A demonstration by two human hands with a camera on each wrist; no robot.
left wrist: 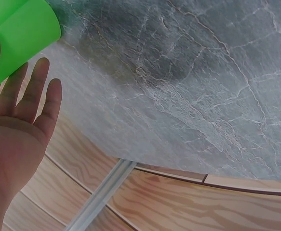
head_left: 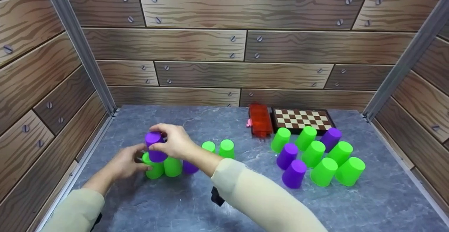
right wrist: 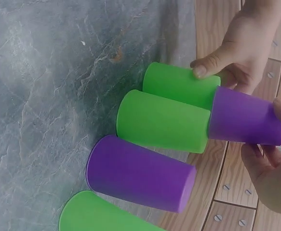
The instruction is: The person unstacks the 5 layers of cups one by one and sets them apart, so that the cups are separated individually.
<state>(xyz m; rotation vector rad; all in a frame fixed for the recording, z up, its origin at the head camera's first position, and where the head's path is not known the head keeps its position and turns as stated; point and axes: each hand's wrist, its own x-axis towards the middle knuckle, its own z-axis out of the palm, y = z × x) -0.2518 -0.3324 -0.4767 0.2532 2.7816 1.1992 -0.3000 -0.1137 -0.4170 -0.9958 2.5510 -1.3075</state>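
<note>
Wood-grain panels wall in a grey, marble-patterned surface (head_left: 196, 204) on three sides, with metal rails running along its left and right edges. At the left of the surface, near the left rail, a person's right hand (head_left: 175, 141) grips an upturned purple cup (head_left: 154, 147) from above, fingers and thumb curled round its top — the cup rests on two upturned green cups, the leftmost green cup (head_left: 154, 168) and a second green cup (head_left: 173, 166) touching it. The left hand (head_left: 127, 161) lies against the outer side of the leftmost green cup, thumb on its wall and fingers straight rather than curled, holding nothing. Another purple cup (head_left: 189, 167) stands just beside the second green cup, partly hidden by the right forearm, and two more green cups (head_left: 218, 148) stand just behind it. Bare surface lies open in front of this row, toward the person, and through the middle. Well apart on the right sits a loose cluster of spare cups (head_left: 317, 158) — green and purple, all upturned — with open ground between it and the right rail. Behind the cluster, close to the back wall, lie a chessboard (head_left: 301, 119) and a red box (head_left: 260, 119) side by side.
</note>
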